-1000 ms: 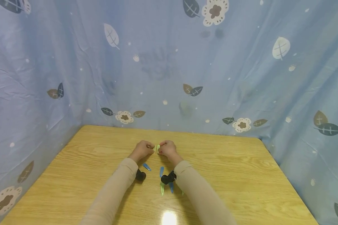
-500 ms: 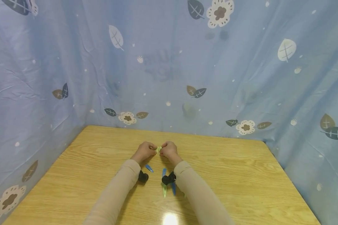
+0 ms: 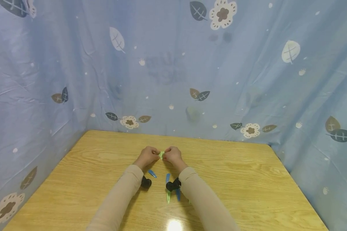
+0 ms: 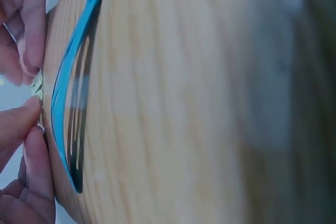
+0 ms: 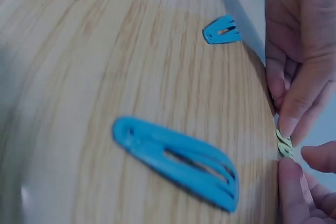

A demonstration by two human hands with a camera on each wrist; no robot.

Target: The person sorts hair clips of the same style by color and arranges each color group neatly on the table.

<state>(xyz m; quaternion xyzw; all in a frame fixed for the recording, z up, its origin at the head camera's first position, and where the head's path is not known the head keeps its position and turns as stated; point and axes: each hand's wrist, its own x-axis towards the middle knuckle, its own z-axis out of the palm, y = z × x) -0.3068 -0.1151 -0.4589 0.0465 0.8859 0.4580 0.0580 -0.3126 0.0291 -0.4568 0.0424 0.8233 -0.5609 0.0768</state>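
Observation:
Near the far middle of the table, my left hand (image 3: 147, 155) and my right hand (image 3: 173, 155) face each other, fingertips almost meeting. Each pinches a yellow-green snap hair clip between thumb and fingers. The two yellow-green clips (image 3: 161, 155) sit side by side between the hands and look to be touching; fingers cover part of them. Both wrist views show the pale green clips (image 5: 284, 143) small, at the fingertips. Closest to my left hand on the table lies a blue snap clip (image 3: 152, 173), large in the left wrist view.
Nearer on the wooden table (image 3: 237, 179) lie another blue clip (image 3: 168, 177), a third blue clip (image 3: 178, 194) and a green clip (image 3: 168, 197). My right sleeve (image 3: 206, 200) mostly hides one more green clip (image 3: 190, 202). A patterned blue curtain (image 3: 167, 80) hangs behind and beside the table.
A second ago a small gap separated the two yellow-green clips. The hands have drawn together and the clips now meet. The clips on the table have stayed put; the head view shifted slightly.

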